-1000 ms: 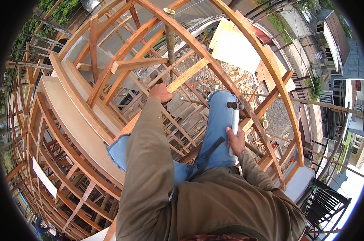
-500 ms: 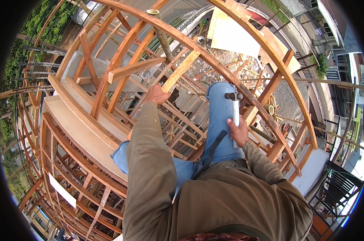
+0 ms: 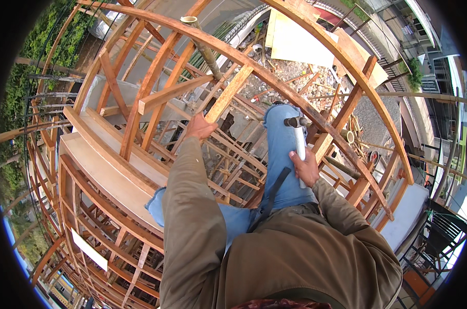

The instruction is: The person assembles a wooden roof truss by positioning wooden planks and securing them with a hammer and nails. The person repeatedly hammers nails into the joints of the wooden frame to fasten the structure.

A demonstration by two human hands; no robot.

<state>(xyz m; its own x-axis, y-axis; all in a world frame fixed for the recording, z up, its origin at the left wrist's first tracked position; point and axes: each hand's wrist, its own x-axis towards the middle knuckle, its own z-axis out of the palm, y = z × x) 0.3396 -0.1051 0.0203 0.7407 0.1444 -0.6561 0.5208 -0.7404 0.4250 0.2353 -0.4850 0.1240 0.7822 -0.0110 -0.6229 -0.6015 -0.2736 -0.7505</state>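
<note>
My left hand (image 3: pixel 200 127) is stretched forward and closed on a slanted orange wooden strut (image 3: pixel 228 95) of a curved timber frame. My right hand (image 3: pixel 305 167) is wrapped around the pale handle of a hammer (image 3: pixel 298 144), whose dark head points up beside my knee. The hammer rests against my right leg in blue jeans (image 3: pixel 282 154). I wear an olive jacket and sit high up on the frame.
Curved orange beams (image 3: pixel 342 56) arch ahead and to the right. A pale bent plank ledge (image 3: pixel 104 170) runs at my left. A bamboo pole (image 3: pixel 202 44) stands ahead. Far below lie rubble, a pale board (image 3: pixel 300 44) and buildings at the right.
My view has swung slightly, the frame shifting right and down. Both hands keep their grips; the left stays on the strut, the right on the hammer.
</note>
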